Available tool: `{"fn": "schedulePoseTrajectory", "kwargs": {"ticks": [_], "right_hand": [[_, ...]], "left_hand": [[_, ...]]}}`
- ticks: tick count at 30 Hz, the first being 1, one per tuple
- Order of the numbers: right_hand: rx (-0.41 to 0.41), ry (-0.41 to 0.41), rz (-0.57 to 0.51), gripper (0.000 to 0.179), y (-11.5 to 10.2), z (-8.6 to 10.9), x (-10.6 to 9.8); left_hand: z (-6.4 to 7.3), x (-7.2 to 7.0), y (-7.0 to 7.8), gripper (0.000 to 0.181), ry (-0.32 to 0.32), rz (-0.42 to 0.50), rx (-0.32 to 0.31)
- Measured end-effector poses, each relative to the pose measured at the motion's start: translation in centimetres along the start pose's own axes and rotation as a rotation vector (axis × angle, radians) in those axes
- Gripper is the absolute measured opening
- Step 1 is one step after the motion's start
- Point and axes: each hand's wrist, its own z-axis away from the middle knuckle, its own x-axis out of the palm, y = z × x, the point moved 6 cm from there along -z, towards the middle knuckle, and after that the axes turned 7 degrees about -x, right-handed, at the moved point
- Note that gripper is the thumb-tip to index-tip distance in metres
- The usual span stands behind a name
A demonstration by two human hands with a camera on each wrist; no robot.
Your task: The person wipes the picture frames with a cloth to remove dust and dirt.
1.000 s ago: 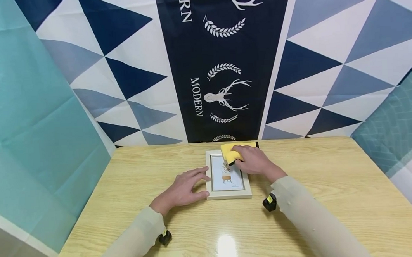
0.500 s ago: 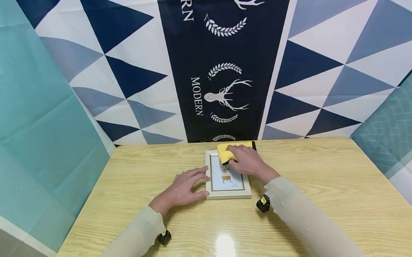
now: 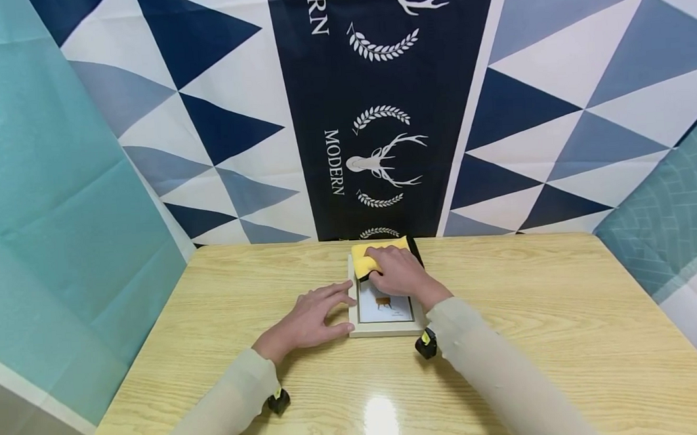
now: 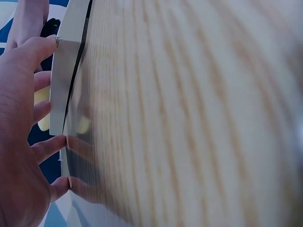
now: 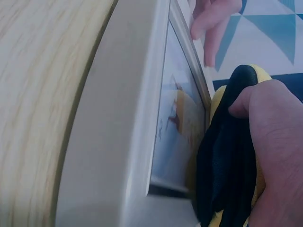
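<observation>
A light-coloured picture frame [image 3: 384, 330] lies flat near the table's back edge. Its picture [image 3: 397, 309] shows a brown pot on legs; the upper part is covered. My left hand [image 3: 311, 317] spreads its fingers along the frame's left side, fingertips and thumb at the border. In the left wrist view the thumb sits by a frame corner, and two lower fingertips rest on the wood. Bent over the frame's top end, my right hand [image 3: 400, 271] grips a yellow cloth [image 3: 362, 261] with black edging. The right wrist view shows the cloth's dark side [image 5: 227, 146] bunched under the thumb against the glass.
The wooden table [image 3: 509, 340] extends to both sides and toward me. A patterned wall covering [image 3: 389, 84] rises right behind its back edge. Small black cameras [image 3: 426, 345] hang at both wrists. A bright light reflection shows on the table's front part.
My right hand has slid the yellow cloth leftward across the top of the frame, from its right side to the left border. The left hand and the frame have stayed put.
</observation>
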Motion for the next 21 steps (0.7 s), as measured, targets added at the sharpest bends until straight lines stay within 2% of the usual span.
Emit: {"fn": "schedulePoseTrajectory", "kwargs": {"ticks": [8,17,21], "right_hand": [[-0.005,-0.04,-0.022,0.037,-2.0,-0.8,-0.1],[0.019,-0.05,-0.026,0.036,1.1,-2.1,3.3],[0.025,-0.083,-0.035,0.035,-0.3,-2.0,2.1]], "left_hand": [[0.0,0.0,0.1,0.049,-0.009,-0.002,0.0],[-0.1,0.1,-0.1,0.05,-0.014,-0.013,-0.019],[-0.1,0.1,-0.3,0.049,-0.017,-0.018,-0.026]]}}
